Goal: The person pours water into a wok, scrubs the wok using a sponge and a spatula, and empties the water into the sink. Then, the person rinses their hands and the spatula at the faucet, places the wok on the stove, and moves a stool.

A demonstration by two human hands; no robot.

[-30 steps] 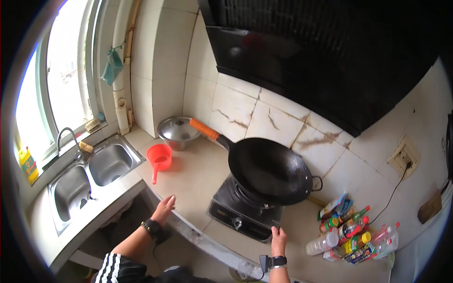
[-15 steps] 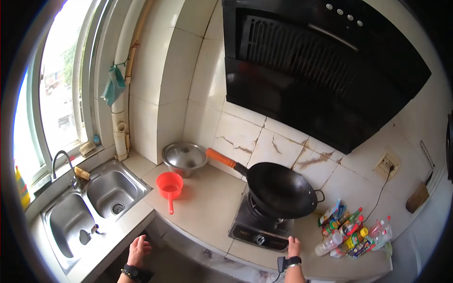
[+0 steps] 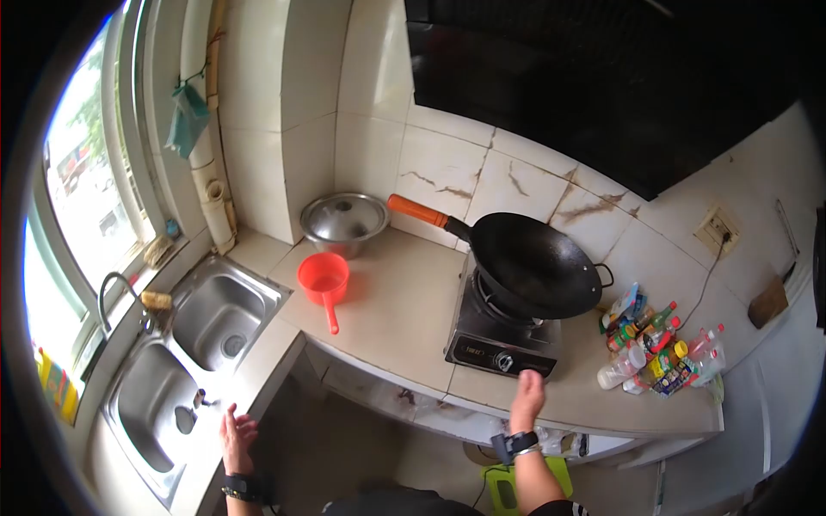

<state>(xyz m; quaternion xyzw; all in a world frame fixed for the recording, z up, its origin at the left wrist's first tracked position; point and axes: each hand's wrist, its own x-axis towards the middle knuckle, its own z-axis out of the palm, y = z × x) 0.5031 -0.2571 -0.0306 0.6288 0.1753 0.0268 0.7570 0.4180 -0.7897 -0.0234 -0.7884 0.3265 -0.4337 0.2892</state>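
My left hand (image 3: 237, 439) hovers at the inner edge of the sink counter, fingers loosely apart and holding nothing. In front of the gas stove (image 3: 508, 348), just below its control knob (image 3: 505, 362), is my right hand (image 3: 527, 402); its fingers are blurred and partly turned away, so their closure is unclear. On the stove sits a black wok (image 3: 538, 267), tilted, its orange handle (image 3: 416, 210) pointing left. A red water ladle (image 3: 323, 275) stands on the counter left of the stove. Behind it is a steel basin with a lid (image 3: 344, 219).
A double steel sink (image 3: 194, 365) lies at left under the window, with a faucet (image 3: 112, 297) and a sponge (image 3: 157, 300). Several seasoning bottles and packets (image 3: 658, 353) crowd the counter right of the stove. The black range hood (image 3: 585, 95) hangs above. Something green (image 3: 551, 473) is on the floor.
The view has tipped downward and shifted, so the counter appears higher. My right hand has come further into view, by the stove's front. Wok, ladle and basin keep their places.
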